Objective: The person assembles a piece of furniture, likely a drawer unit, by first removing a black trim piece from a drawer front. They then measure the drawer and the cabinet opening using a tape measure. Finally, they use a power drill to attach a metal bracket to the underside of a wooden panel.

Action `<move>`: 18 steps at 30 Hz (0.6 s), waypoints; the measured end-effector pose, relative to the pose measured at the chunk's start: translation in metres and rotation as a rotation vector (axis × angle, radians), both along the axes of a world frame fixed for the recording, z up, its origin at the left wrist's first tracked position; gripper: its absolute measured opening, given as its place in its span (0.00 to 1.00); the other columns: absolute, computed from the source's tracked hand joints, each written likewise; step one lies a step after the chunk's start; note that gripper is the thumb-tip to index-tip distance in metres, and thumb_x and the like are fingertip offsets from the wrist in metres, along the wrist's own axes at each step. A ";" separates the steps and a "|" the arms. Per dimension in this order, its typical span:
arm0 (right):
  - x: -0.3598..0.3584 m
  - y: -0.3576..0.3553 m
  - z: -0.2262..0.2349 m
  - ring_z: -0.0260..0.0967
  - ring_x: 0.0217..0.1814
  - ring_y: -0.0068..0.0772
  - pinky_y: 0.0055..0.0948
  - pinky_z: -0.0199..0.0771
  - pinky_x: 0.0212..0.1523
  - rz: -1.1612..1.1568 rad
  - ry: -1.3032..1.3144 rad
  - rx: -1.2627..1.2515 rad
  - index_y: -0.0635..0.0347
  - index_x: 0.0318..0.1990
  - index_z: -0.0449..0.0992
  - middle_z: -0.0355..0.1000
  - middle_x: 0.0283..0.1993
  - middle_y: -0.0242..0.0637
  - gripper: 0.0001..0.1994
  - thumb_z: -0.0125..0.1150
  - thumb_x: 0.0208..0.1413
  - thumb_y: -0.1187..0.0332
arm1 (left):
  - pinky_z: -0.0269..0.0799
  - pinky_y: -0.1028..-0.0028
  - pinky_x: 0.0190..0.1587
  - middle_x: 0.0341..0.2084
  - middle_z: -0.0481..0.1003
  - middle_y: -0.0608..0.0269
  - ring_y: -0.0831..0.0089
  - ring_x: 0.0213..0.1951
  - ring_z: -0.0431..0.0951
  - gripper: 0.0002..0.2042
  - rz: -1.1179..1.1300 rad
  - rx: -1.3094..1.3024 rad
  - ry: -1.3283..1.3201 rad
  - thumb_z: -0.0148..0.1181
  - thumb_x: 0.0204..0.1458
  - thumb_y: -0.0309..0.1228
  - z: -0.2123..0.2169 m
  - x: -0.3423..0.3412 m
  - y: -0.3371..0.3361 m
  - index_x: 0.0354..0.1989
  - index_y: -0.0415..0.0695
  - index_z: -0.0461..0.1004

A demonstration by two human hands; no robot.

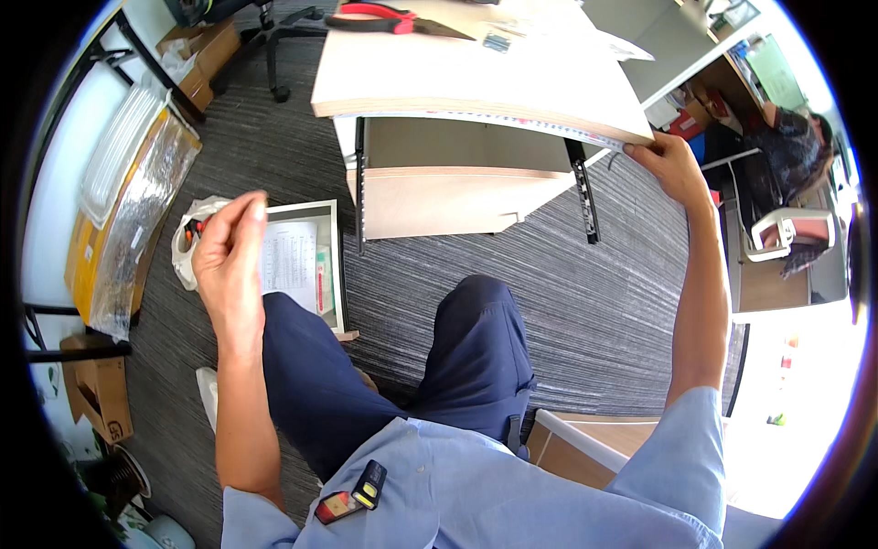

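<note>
A white-topped cabinet [476, 78] stands before me, with a black drawer slide [582, 188] and another slide [360, 183] sticking out from its open drawer bay. Along the top's front edge runs a pale measuring tape [521, 121] with blue and red marks. At the right front corner, my right hand [675, 169] pinches the tape's end against the edge. My left hand [230, 265] is raised at the left, apart from the cabinet, its fingertips drawn together; whatever they may hold cannot be made out. Below it on the floor lies a removed drawer [337, 265] with printed sheets [289, 261] inside.
Red-handled pliers [393, 20] lie on the cabinet top near small metal parts [497, 42]. A white bag [187, 247] sits beside the drawer. Wrapped flat packages [137, 220] lean at the left. Another person [791, 160] sits at the far right. An office chair base [270, 46] stands behind.
</note>
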State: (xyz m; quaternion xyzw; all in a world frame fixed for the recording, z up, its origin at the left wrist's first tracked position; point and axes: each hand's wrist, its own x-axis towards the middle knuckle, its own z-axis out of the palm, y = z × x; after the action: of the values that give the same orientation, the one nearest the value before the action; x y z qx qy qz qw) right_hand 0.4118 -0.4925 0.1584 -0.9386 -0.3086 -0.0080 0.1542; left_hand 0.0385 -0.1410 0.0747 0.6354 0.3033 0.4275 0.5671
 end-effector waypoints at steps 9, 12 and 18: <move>-0.008 0.001 -0.004 0.64 0.21 0.24 0.28 0.64 0.26 -0.051 0.054 0.008 0.66 0.38 0.82 0.72 0.22 0.37 0.22 0.66 0.52 0.50 | 0.65 0.77 0.26 0.17 0.73 0.62 0.79 0.19 0.70 0.11 -0.219 0.831 0.337 0.62 0.54 0.32 0.100 0.107 -0.041 0.43 0.42 0.79; -0.014 0.006 0.002 0.65 0.22 0.25 0.27 0.66 0.27 -0.046 0.050 0.032 0.66 0.39 0.82 0.73 0.23 0.37 0.22 0.66 0.52 0.51 | 0.68 0.72 0.29 0.18 0.74 0.58 0.71 0.22 0.73 0.13 -0.139 1.019 0.388 0.60 0.54 0.36 0.095 0.145 -0.022 0.44 0.45 0.79; -0.009 0.001 -0.002 0.67 0.23 0.27 0.27 0.69 0.30 -0.028 0.043 0.046 0.66 0.40 0.82 0.74 0.24 0.39 0.22 0.66 0.52 0.52 | 0.74 0.65 0.41 0.30 0.80 0.54 0.57 0.36 0.81 0.14 -0.240 1.155 0.517 0.58 0.54 0.38 0.107 0.183 -0.009 0.46 0.49 0.79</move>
State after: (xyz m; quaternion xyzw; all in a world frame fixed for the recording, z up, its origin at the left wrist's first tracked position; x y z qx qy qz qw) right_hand 0.4027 -0.4918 0.1563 -0.9389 -0.2919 0.0031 0.1821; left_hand 0.2212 -0.1505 0.1818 0.9504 0.0780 0.2886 0.0860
